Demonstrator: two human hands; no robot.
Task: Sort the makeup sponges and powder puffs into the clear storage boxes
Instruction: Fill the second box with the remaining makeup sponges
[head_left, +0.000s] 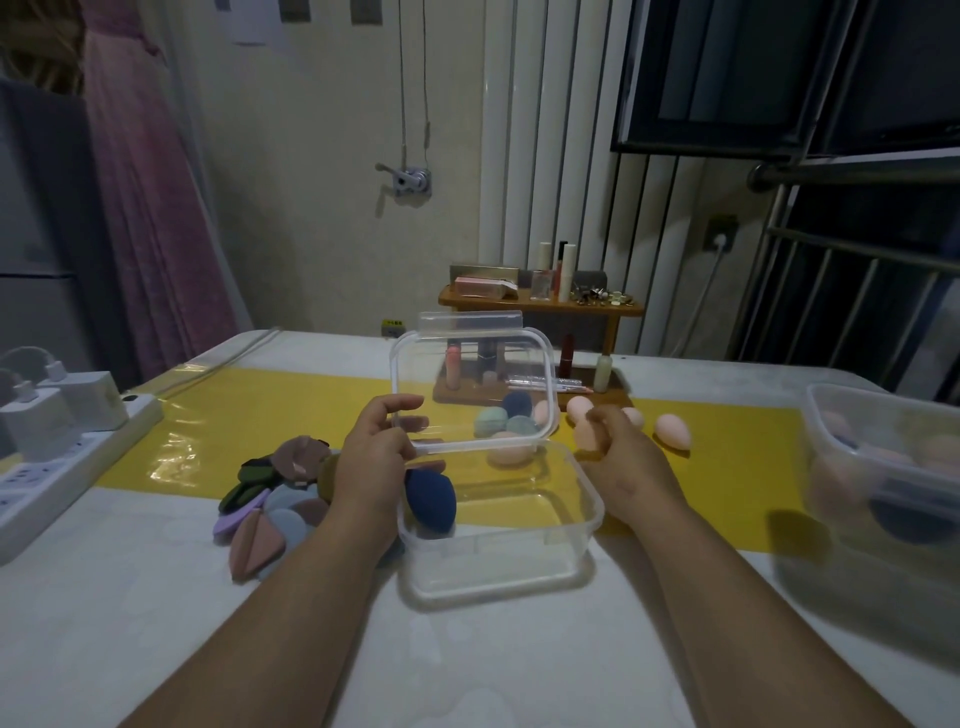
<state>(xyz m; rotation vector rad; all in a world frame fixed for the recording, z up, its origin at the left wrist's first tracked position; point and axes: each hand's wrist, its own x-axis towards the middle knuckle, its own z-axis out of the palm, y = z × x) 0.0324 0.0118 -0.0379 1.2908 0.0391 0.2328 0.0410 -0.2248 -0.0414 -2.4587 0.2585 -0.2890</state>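
Head view: left hand (374, 457) pinches the raised lid (467, 364) of the clear box (498, 587), navy sponge (430, 501) inside. Just right of the box, right hand (618, 462) curls around a peach sponge (588, 435).

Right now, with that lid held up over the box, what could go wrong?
The left hand pinches the clear lid by one edge only; it could slip onto the box. The lid also hangs over the far rim, so the pink sponge in the right hand might bump it.
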